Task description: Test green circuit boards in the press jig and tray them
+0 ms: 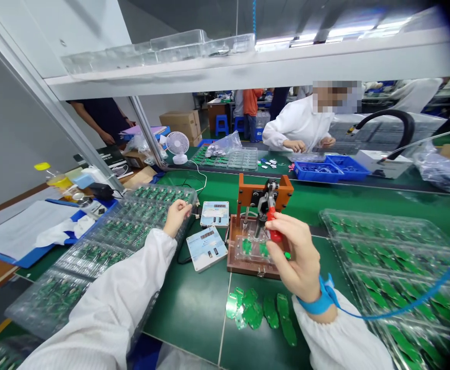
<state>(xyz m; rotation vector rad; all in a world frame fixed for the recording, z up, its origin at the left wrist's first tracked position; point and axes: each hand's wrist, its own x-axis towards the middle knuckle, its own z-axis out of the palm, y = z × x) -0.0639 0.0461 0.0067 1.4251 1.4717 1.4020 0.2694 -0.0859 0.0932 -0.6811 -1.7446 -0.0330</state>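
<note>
My right hand (296,257), with a blue strap on its wrist, grips the red handle (273,226) of a toggle clamp on a small orange-and-brown test fixture (244,262). Green circuit boards (247,246) lie in the fixture under a clear plate. My left hand (177,216) is closed in a pinch over the right edge of a clear plastic tray (105,239) filled with green boards; what its fingertips hold, if anything, is too small to make out. Two white meter boxes (208,248) with digital displays stand between the left hand and the fixture.
Loose green boards (253,311) lie in front of the fixture. Another clear tray of boards (387,272) is at the right, crossed by the blue wrist cord (413,300). Behind are a small fan (177,145), blue bins (317,172) and a co-worker (300,121). A shelf (248,64) spans overhead.
</note>
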